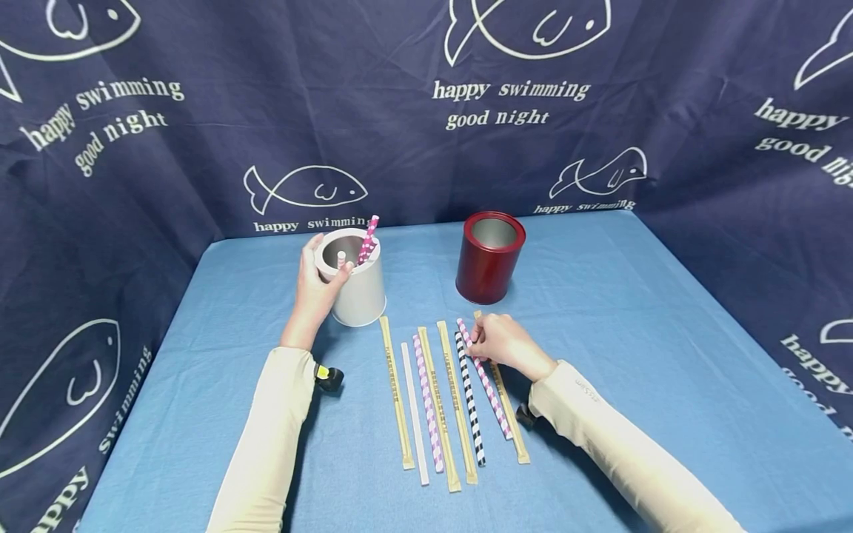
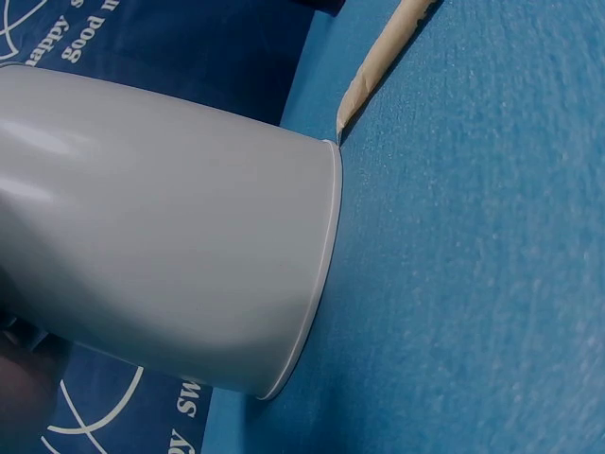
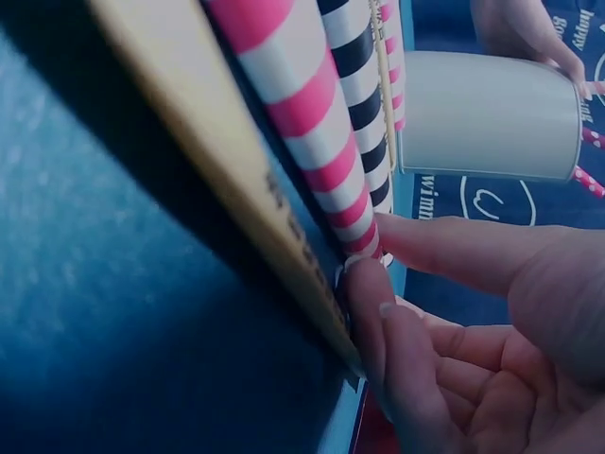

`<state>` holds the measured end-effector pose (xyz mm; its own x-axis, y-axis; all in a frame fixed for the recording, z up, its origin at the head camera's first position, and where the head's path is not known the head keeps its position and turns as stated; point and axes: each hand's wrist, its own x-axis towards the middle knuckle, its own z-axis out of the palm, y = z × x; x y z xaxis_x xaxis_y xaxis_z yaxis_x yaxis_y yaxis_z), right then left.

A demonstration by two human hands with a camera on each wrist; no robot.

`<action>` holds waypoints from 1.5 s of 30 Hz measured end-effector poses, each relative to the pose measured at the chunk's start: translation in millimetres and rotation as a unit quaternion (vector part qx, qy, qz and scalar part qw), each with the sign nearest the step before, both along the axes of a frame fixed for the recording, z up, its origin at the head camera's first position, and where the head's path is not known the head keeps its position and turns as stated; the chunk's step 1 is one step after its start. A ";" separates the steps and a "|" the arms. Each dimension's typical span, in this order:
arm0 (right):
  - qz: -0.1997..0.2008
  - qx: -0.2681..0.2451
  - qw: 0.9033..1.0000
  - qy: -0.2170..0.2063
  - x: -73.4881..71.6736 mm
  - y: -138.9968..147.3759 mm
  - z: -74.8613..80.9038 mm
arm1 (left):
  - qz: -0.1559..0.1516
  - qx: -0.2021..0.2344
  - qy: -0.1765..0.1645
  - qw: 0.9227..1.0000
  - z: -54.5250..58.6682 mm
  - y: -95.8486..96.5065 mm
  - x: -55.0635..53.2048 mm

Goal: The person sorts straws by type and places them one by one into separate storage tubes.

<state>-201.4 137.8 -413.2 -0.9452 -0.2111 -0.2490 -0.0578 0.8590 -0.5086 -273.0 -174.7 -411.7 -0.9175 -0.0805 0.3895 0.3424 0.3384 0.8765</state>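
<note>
My left hand (image 1: 313,292) grips the white can (image 1: 363,296) by its left side, thumb over the rim. Magenta polka-dot straws (image 1: 369,238) and a pale-topped straw (image 1: 341,258) stick up inside the can. With thumb and index finger, my right hand (image 3: 473,322) pinches the far end of a pink-and-white striped straw (image 1: 492,396), which lies on the blue cloth. Just right of it, passing partly under the hand, is a paper-wrapped straw (image 1: 513,422). A black-and-white striped straw (image 1: 470,403) lies to its left.
Farther left lie several more straws, among them a white straw (image 1: 415,414), a lilac striped straw (image 1: 428,407) and a wrapped straw (image 1: 397,396). A red can (image 1: 489,270) stands upright behind my right hand. Dark blue printed curtains (image 1: 413,148) enclose the table.
</note>
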 end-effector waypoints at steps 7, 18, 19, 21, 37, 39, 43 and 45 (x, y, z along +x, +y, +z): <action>0.009 0.026 0.999 0.023 -0.7 -0.8 -0.9 | -0.004 -0.001 0.005 1.000 -0.5 0.1 -0.6; 0.033 0.075 0.996 0.046 -3.3 -6.1 0.0 | -0.005 0.005 0.005 1.000 -2.0 -1.1 -0.8; 0.031 0.072 0.996 0.044 -3.6 -6.1 -0.3 | -0.004 0.004 0.004 1.000 -2.1 -1.2 -0.7; 0.017 0.055 0.998 0.031 -4.0 -5.6 -1.1 | -0.002 0.001 0.003 1.000 -2.0 -1.3 -0.8; -0.070 -0.258 0.962 -0.048 -6.4 14.2 1.9 | 0.000 -0.001 0.000 1.000 -1.0 -1.2 -1.6; -0.072 -0.269 0.959 -0.049 -5.5 14.9 3.4 | 0.000 -0.003 0.000 1.000 -1.0 -1.0 -1.6; -0.076 -0.289 0.953 -0.052 -4.7 15.3 7.3 | -0.001 -0.002 -0.001 1.000 -0.9 -0.7 -1.2; -0.079 -0.301 0.949 -0.053 -4.5 15.7 9.4 | -0.003 0.000 -0.001 1.000 -1.0 -0.6 -1.1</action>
